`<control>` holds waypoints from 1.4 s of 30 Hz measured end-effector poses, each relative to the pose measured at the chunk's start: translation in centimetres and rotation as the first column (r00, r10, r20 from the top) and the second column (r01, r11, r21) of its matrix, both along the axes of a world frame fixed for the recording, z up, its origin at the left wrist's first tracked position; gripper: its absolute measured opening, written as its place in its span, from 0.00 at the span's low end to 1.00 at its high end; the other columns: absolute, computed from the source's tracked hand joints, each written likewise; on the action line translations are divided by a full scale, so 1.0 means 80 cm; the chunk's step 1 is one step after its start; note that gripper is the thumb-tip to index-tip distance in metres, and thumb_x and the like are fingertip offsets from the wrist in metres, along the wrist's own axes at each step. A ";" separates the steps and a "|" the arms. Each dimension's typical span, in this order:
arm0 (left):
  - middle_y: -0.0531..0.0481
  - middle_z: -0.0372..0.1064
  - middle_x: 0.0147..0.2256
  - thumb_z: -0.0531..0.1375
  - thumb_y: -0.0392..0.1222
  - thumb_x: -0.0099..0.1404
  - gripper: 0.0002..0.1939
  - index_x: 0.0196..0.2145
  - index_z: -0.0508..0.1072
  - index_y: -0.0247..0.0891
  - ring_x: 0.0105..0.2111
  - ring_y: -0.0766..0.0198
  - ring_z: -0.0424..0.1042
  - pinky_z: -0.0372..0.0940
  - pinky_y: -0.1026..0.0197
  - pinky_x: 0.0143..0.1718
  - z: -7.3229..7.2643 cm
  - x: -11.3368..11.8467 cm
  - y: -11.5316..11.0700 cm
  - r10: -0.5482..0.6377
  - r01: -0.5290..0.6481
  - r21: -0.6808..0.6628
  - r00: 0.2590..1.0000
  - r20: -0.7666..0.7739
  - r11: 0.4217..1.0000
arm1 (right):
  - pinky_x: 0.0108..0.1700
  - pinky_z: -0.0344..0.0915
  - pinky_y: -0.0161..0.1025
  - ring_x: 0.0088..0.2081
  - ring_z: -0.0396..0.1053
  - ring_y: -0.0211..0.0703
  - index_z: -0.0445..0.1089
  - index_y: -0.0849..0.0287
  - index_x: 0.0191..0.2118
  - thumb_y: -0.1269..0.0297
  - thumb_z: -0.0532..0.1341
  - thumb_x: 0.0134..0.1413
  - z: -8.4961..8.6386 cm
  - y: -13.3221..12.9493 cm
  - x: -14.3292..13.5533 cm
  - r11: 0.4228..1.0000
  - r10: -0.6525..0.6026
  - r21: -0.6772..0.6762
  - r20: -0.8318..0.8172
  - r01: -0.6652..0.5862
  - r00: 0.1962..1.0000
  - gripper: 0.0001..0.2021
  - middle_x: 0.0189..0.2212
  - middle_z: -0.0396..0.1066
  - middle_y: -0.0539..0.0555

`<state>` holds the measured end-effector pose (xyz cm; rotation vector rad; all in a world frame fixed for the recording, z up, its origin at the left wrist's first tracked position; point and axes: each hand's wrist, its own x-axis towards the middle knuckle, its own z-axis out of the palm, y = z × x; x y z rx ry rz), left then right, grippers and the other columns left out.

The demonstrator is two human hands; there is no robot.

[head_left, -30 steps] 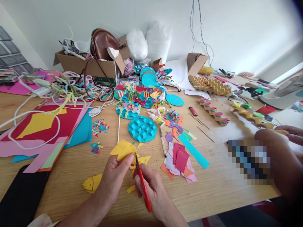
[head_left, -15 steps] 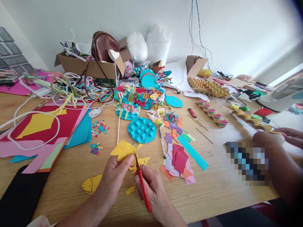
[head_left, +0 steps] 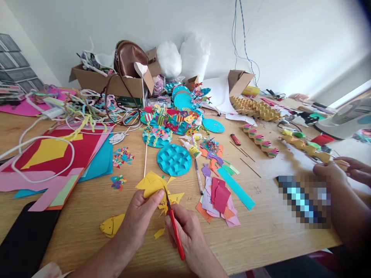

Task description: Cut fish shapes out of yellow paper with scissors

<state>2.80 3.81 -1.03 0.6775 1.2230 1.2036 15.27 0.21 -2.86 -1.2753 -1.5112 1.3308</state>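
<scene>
In the head view, the left hand (head_left: 144,216) pinches a yellow paper piece with drawn outlines (head_left: 151,183) between thumb and fingers, above the wooden table (head_left: 232,247) near the middle of its front edge. The right hand (head_left: 185,227) has its fingers curled round red-handled metal scissors (head_left: 175,231), whose blades meet the paper's right side. A yellow paper fish (head_left: 111,225) lies beside the left forearm, toward the front edge. A round turquoise textured disc (head_left: 174,159) lies beyond the hands. Toward the table's right end, another person's hands (head_left: 333,170) hold a painted cardboard strip (head_left: 307,146).
</scene>
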 end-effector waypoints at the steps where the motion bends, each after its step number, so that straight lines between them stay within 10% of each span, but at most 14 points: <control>1: 0.57 0.68 0.19 0.66 0.41 0.47 0.07 0.19 0.74 0.37 0.23 0.66 0.65 0.62 0.66 0.27 0.000 0.000 0.000 -0.002 0.002 -0.001 1.000 -0.001 1.000 | 0.22 0.46 0.32 0.21 0.47 0.34 0.50 0.56 0.22 0.58 0.52 0.59 -0.001 0.000 0.000 1.000 -0.001 0.002 0.000 0.001 1.000 0.17 0.19 0.49 0.44; 42: 0.57 0.68 0.19 0.65 0.41 0.49 0.07 0.18 0.74 0.38 0.22 0.68 0.63 0.60 0.69 0.25 -0.003 0.001 -0.001 -0.040 0.040 0.013 0.999 0.035 0.999 | 0.23 0.45 0.34 0.21 0.47 0.35 0.50 0.55 0.22 0.56 0.51 0.59 -0.002 -0.004 0.004 1.000 -0.007 -0.010 0.043 0.007 0.999 0.17 0.18 0.48 0.44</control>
